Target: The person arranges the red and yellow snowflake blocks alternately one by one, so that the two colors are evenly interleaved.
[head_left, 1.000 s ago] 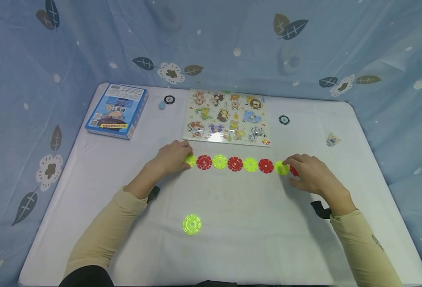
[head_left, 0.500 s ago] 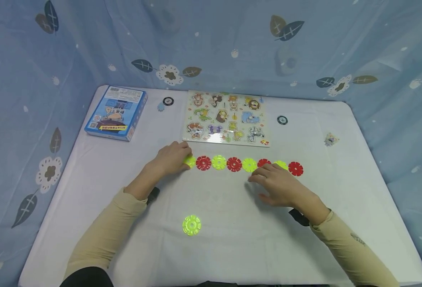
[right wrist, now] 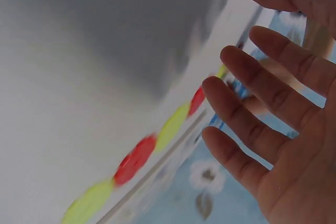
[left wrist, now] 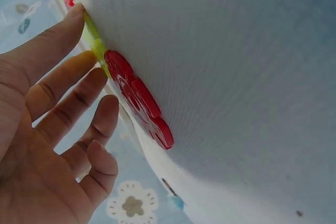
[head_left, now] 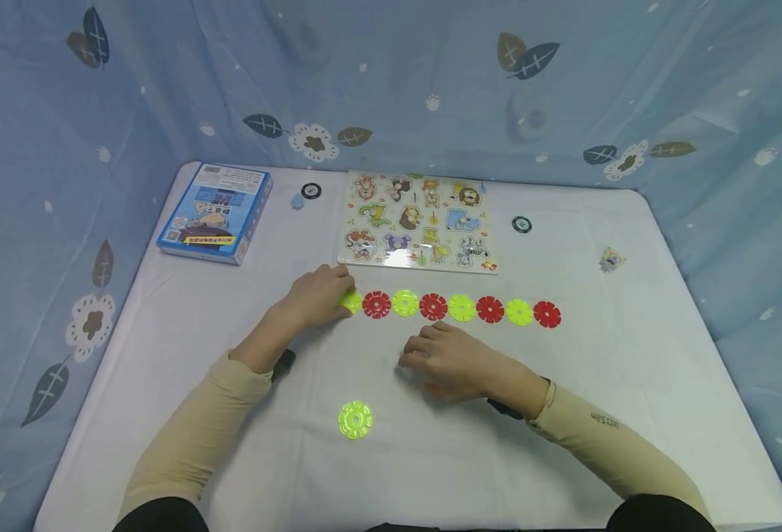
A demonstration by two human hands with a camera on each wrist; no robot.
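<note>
Red and yellow-green notched plastic discs lie flat in a row across the table, colours alternating. At its left part my left hand point(head_left: 320, 295) pinches a yellow-green disc point(left wrist: 96, 43) between thumb and fingers, over the tabletop. A red disc point(left wrist: 132, 94) shows beside those fingers in the left wrist view; the hand hides it in the head view. My right hand point(head_left: 453, 362) hovers in front of the row's middle, fingers loosely bent and holding nothing. The row's right end is a red disc point(head_left: 547, 314). A single yellow-green disc point(head_left: 354, 420) lies nearer the front.
Behind the row lies an animal puzzle board point(head_left: 418, 223). A blue box point(head_left: 215, 213) stands at the back left. Small black round pieces, one of them point(head_left: 521, 224) right of the board, and a small colourful piece point(head_left: 611, 259) lie around. A blue curtain point(head_left: 391, 66) encloses the table.
My right hand has left the row's right end and moved left and toward the front, uncovering the red end disc. My left hand stays at its disc.
</note>
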